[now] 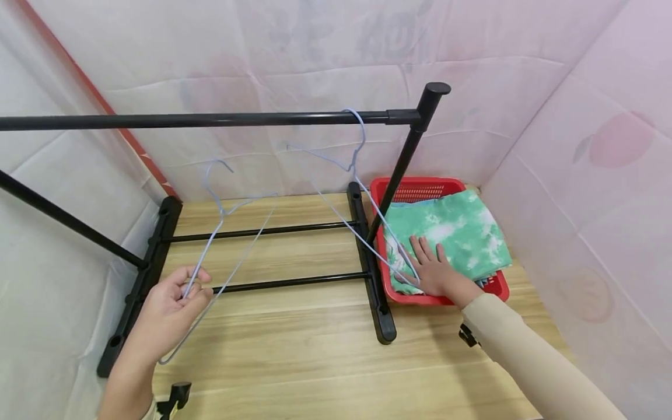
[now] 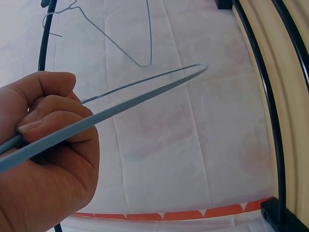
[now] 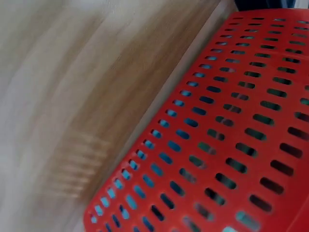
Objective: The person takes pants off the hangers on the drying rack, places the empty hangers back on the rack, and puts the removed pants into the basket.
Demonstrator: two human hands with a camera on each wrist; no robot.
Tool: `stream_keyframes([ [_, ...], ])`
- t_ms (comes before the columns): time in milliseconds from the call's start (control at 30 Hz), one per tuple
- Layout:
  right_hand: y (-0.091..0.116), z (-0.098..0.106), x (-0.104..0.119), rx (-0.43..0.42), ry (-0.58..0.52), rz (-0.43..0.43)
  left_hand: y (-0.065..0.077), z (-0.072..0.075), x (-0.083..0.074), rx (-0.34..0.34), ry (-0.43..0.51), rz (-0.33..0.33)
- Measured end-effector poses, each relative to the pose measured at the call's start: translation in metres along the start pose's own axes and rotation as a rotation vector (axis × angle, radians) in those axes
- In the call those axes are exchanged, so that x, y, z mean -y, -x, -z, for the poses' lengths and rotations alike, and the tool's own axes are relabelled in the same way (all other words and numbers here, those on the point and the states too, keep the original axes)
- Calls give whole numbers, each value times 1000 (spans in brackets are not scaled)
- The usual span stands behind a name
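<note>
My left hand (image 1: 170,315) grips a thin blue-grey wire hanger (image 1: 209,240), fingers curled round its side; its hook points up, clear of the rail in the head view. Close up in the left wrist view, the hanger (image 2: 130,99) runs through the bent fingers. On the right, my right hand (image 1: 437,277) lies with fingers spread on a folded green-and-white tie-dye cloth (image 1: 462,227). That cloth sits in a red plastic basket (image 1: 420,299). The right wrist view holds only the basket's slotted side (image 3: 231,121), with the hand out of sight.
A black garment rack (image 1: 210,121) spans the left and middle. From its rail, near the right end, hangs another hanger (image 1: 362,146), whose lower corner overlaps my right hand. The rack's right foot (image 1: 385,326) stands beside the basket on the wooden surface (image 1: 294,350). Pale printed sheets (image 1: 325,52) enclose the space.
</note>
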State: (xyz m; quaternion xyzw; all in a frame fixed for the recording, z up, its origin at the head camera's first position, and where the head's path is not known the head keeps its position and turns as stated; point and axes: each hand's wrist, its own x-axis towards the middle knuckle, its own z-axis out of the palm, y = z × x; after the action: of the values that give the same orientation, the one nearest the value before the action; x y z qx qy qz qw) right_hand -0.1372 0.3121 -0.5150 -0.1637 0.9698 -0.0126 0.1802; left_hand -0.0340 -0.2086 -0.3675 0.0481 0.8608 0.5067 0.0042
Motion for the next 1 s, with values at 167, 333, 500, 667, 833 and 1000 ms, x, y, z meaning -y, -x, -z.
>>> stream_keyframes([
  [167,-2,4,2,34,0,-11,0,-2,-1,-2,-1,-8],
  [333,12,23,-3,-146,1,39,-2,-3,-4,7,-6,-6],
  [500,21,19,-25,-209,114,-71,-2,-3,-7,15,-23,4],
  [667,18,10,-32,-133,171,-127,-1,-3,-7,7,-18,-6],
  [833,12,15,-28,-67,204,-136,-1,-4,-5,8,12,-18],
  [1000,14,35,-16,17,148,-172,-2,-4,-4,13,19,-34],
])
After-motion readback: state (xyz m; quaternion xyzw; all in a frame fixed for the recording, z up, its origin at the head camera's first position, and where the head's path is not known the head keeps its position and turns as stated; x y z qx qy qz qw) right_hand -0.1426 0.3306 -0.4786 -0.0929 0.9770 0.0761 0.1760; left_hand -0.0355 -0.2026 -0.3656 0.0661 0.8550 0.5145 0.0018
